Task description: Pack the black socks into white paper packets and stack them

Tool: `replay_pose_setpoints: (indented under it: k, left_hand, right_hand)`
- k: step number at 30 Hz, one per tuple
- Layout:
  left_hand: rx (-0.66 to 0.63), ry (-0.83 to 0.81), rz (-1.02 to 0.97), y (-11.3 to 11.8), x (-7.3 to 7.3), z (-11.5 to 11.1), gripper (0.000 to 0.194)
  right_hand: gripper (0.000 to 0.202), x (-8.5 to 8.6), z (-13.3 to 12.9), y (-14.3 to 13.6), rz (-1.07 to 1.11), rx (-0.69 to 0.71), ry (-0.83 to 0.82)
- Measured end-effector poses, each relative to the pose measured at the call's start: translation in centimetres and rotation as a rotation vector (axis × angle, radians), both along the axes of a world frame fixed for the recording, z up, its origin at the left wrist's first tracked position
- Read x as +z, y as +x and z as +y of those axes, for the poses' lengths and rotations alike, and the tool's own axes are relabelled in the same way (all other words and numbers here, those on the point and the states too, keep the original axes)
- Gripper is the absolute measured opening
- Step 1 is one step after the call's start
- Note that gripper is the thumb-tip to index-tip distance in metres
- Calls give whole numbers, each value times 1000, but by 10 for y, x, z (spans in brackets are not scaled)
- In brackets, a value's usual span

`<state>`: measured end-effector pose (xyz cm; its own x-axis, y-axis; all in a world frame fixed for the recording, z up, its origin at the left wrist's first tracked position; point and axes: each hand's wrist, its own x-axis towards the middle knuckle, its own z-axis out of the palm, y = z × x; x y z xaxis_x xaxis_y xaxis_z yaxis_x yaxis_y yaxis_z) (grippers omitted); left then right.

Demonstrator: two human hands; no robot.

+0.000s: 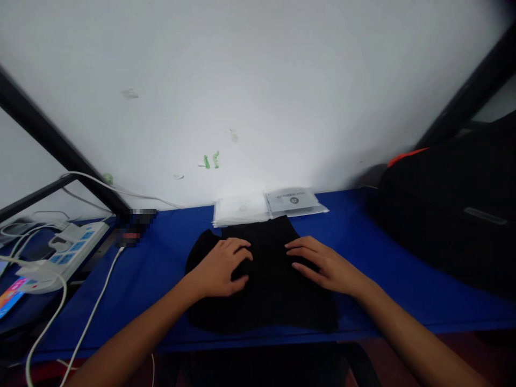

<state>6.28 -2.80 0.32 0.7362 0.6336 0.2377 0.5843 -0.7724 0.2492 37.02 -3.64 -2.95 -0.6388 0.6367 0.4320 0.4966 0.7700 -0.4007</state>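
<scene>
A black garment (266, 290) lies folded on the blue table (161, 252) right in front of me. My left hand (223, 266) rests palm down on its left half, fingers spread and slightly curled. My right hand (322, 266) lies flat on its right half, fingers pointing left toward the other hand. Neither hand grips the cloth; both press on top of it. Just behind the garment sits a stack of clear plastic bags (266, 205) against the white wall.
A large black bag (451, 215) with an orange trim fills the right of the table. At the left are a white power strip (68, 250), white cables (97, 301) and a phone (10, 295). Black frame bars cross both upper corners.
</scene>
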Motion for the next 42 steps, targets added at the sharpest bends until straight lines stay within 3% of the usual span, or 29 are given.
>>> replay_pose_setpoints:
  k: [3, 8, 10, 14, 18, 21, 24, 28, 33, 42]
  left_hand:
    - [-10, 39, 155, 11, -4, -1, 36]
    - [34, 160, 212, 19, -8, 5, 18]
    - [41, 204, 112, 20, -8, 7, 18]
    - [1, 198, -239, 25, -2, 7, 21]
    - [-186, -14, -374, 25, 8, 22, 19]
    - [-59, -58, -422, 13, 7, 53, 22]
    - [186, 68, -248, -7, -6, 90, 19]
    - [278, 49, -55, -31, -29, 116, 18]
    - [263, 27, -29, -37, -36, 115, 20]
    - [148, 45, 47, -33, -25, 108, 24]
  right_hand:
    - [25, -1, 0, 1, 0, 0, -14]
    - [26, 1, 0, 0, 12, 22, -29]
    - [33, 4, -1, -5, 20, 25, -28]
    - [69, 16, 5, -29, -14, -1, 67]
    - [40, 31, 26, -54, -165, 21, 103]
    - [38, 36, 44, -61, -235, 5, 104]
    - [48, 27, 53, -62, -239, 7, 163]
    - [58, 7, 52, -62, -305, -2, 95]
    - [82, 7, 44, -60, -347, 17, -60]
    - [83, 1, 47, -57, -350, 21, -60]
